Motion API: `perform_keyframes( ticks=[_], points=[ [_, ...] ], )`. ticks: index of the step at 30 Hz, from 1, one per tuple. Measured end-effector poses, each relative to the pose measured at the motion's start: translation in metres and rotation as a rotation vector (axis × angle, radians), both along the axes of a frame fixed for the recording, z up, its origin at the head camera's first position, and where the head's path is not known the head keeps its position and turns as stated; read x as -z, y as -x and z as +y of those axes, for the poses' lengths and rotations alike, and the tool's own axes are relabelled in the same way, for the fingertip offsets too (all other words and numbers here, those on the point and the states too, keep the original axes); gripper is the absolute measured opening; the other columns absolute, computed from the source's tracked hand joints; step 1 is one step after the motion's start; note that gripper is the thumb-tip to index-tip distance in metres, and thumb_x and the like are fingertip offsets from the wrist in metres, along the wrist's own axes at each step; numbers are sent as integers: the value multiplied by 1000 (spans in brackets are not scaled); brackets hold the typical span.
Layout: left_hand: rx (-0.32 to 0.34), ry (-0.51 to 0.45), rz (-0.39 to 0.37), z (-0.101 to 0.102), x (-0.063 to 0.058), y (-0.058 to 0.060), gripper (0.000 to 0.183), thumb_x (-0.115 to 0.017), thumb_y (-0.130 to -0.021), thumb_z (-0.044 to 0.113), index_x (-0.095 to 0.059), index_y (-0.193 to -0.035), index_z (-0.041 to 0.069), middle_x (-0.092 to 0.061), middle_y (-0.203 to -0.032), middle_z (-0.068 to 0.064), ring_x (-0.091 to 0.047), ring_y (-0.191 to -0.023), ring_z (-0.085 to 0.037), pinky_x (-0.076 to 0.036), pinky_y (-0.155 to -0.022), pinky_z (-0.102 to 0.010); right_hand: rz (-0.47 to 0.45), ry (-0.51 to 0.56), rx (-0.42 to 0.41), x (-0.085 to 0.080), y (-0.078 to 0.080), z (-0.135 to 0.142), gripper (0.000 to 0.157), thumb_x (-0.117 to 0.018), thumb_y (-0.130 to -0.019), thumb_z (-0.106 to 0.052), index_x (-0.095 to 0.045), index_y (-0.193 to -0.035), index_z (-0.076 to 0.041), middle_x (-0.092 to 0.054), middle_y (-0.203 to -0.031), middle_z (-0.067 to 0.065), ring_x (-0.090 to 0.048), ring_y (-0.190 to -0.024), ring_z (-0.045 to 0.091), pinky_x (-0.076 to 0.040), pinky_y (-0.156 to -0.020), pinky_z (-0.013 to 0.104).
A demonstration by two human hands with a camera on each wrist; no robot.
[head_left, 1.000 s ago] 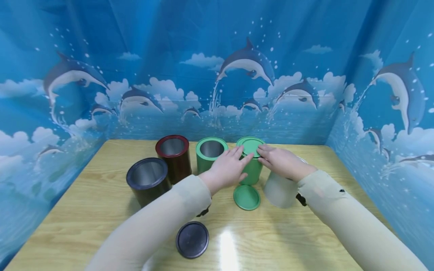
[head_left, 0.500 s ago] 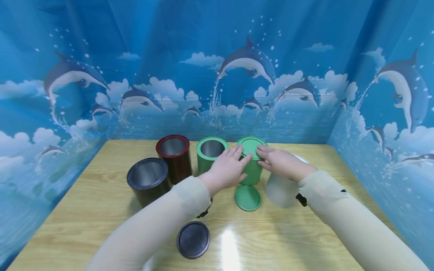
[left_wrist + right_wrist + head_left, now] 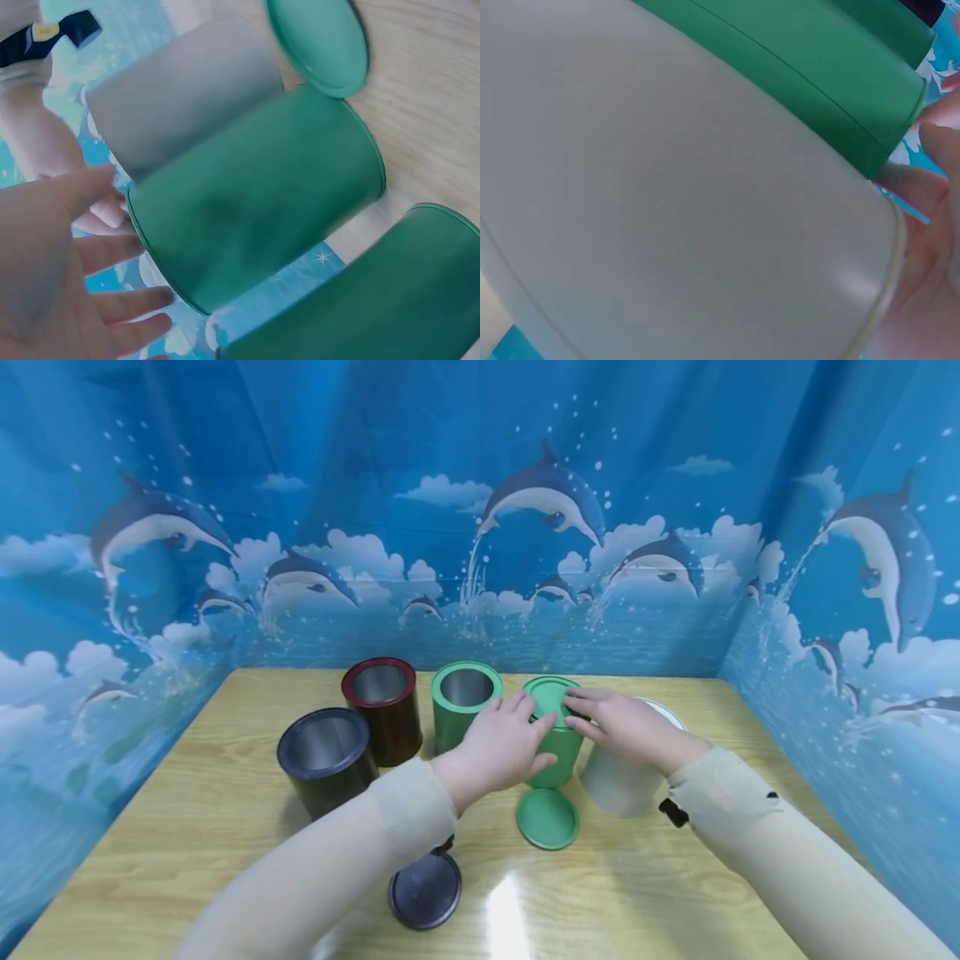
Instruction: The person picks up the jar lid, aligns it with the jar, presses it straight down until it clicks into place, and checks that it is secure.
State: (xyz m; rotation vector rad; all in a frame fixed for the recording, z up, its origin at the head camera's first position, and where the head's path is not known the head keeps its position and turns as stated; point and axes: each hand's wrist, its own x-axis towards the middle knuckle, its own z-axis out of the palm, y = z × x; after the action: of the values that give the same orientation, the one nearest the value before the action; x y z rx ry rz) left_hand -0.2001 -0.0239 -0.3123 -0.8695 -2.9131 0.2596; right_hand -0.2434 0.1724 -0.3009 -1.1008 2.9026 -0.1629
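My left hand (image 3: 498, 743) is at the left side of a green can (image 3: 558, 756), near its top, with its fingers extended. In the left wrist view its fingertips lie at the can's rim. The right hand (image 3: 626, 727) reaches over from the right, its fingertips on the can's top. A green lid (image 3: 546, 703) covers that can, partly hidden by the fingers. A second green lid (image 3: 547, 819) lies on the table at the can's near foot. Under the right hand stands a white can (image 3: 618, 781), close beside the green one; its top is partly hidden.
An open green can (image 3: 452, 718), an open dark red can (image 3: 396, 727) and an open black can (image 3: 327, 764) stand to the left. A black lid (image 3: 425, 893) lies near the front of the wooden table (image 3: 187, 818). A dolphin-print curtain (image 3: 375, 468) surrounds the table.
The covered green can has shifted toward me, and the green lid on the table has slid nearer with it. Both hands have stayed at its top. The other cans have kept their places.
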Motion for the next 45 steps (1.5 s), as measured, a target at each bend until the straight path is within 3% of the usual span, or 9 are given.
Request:
perform_keyframes(
  ticks=[6,10,21,28,36,45],
  points=[
    [-29,-46,-102,-2,2,8,69,-34,-92,62,-21,-150,28,-11,-154,-15,-14,-140,-27,-25,-108,-48,-26,-9,36,4,7,-1,60,-46,-98,-38,-35,-141,2,-24,-148,23,-32,-130,40,-32,-102,52],
    [-18,-58,-130,-4,7,11,70,-36,-91,62,-17,-150,30,-8,-155,-15,-10,-141,-28,-23,-108,-49,-66,-15,69,4,9,2,64,-43,-98,-42,-32,-142,2,-22,-149,21,-30,-131,40,-29,-104,53],
    [62,-49,-44,-9,17,11,77,-40,-87,66,-16,-150,29,-9,-153,-19,-11,-140,-31,-24,-108,-49,-45,-34,60,7,5,4,63,-41,-99,-41,-31,-142,3,-21,-149,21,-27,-133,38,-30,-103,51],
    [91,-54,-27,-12,19,10,85,-44,-83,70,-14,-151,28,-10,-153,-20,-13,-140,-32,-24,-108,-50,-3,-37,45,9,1,3,62,-40,-100,-41,-32,-141,5,-22,-149,22,-27,-133,38,-30,-104,50],
    [93,-57,-26,-15,19,8,87,-47,-82,70,-15,-151,27,-12,-153,-21,-14,-140,-33,-24,-108,-50,-83,-50,62,4,2,-2,66,-38,-99,-46,-31,-143,3,-21,-150,21,-22,-135,38,-25,-105,53],
    [111,-52,-29,-16,15,11,84,-47,-83,69,-19,-150,27,-17,-151,-22,-18,-139,-34,-23,-109,-48,-102,-86,84,-2,2,-4,65,-39,-99,-45,-31,-143,2,-20,-150,21,-22,-136,38,-25,-106,52]
  ],
)
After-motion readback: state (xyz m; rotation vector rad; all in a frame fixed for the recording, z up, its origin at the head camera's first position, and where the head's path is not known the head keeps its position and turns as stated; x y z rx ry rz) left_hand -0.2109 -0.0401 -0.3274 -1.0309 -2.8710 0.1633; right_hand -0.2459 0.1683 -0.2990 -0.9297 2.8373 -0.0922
